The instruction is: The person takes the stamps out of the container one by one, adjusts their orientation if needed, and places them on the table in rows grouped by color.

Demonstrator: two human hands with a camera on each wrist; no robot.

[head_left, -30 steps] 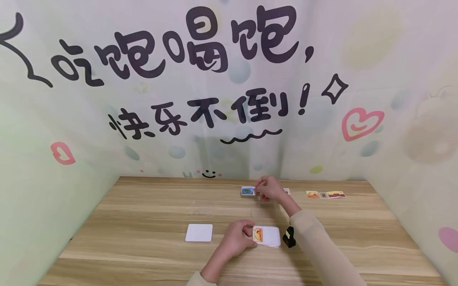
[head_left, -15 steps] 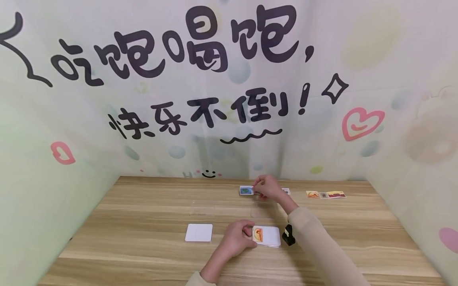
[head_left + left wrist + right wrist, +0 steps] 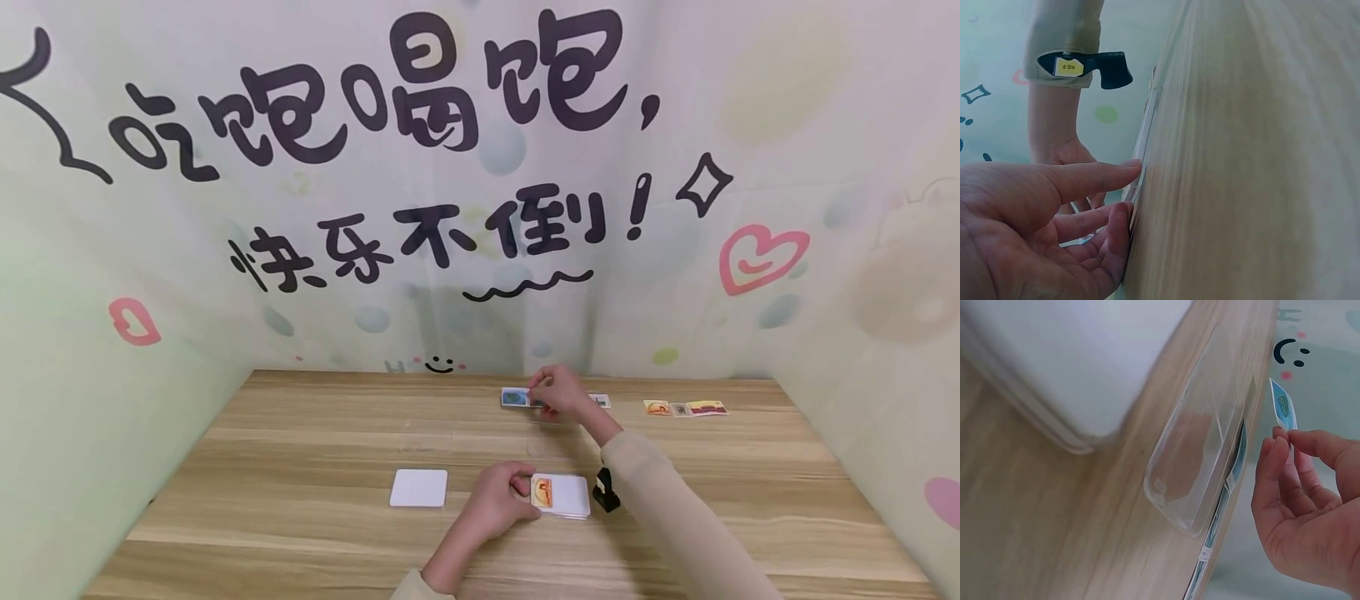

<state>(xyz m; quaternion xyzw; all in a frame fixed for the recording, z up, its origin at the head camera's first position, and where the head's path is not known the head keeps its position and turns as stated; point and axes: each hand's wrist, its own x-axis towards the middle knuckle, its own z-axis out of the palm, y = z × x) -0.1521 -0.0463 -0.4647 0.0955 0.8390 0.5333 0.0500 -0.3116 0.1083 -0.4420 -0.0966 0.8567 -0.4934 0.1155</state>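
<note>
My right hand [image 3: 562,392] is at the back of the table, pinching a small blue stamp-like picture slip [image 3: 1284,406] between thumb and fingers. In the right wrist view the slip stands up from the fingertips, above a row of similar slips [image 3: 1213,531] on the table. The hand covers most of that row in the head view. Nearer the front, my left hand [image 3: 498,502] grips the left edge of a stack of white cards [image 3: 570,496], thumb and fingers at its corners. An orange picture slip [image 3: 542,492] lies on the top card's left part.
Left of my left hand is a white card stack [image 3: 418,488]. Clear plastic sleeves [image 3: 1194,437] lie between the cards and the back row. A small black object [image 3: 606,492] stands by my right sleeve. More picture slips [image 3: 686,408] lie back right, before the wall curtain [image 3: 360,333].
My right hand has shifted slightly left and up with the blue slip. The left hand stays on the cards.
</note>
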